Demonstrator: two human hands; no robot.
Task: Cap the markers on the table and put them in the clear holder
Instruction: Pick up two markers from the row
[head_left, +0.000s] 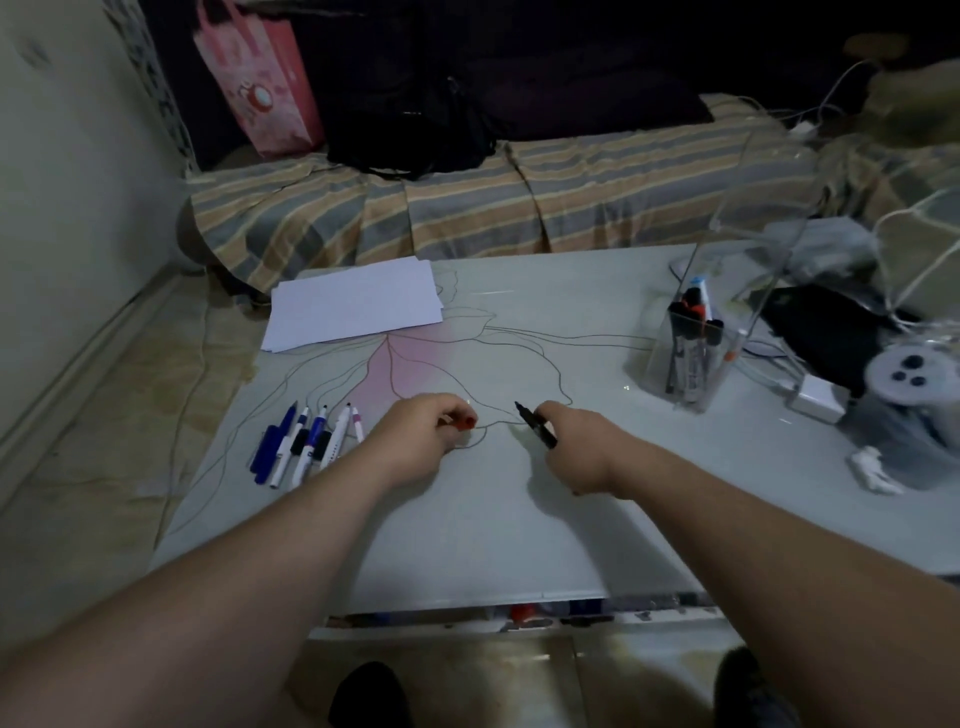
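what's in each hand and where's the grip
Right hand: black marker, held by its rear barrel, tip bare. Left hand: red cap, pinched in the fingertips.

I see a smooth, glossy desk (467, 519) under the fingers (457, 415), faintly reflective. The holder (696, 338), well right of my right hand, is clear hard plastic. The markers (306, 447) just left of my left hand look like smooth plastic. Beyond them lies matt white paper (358, 301); farther back, striped woven cloth (519, 208) covers the bed.
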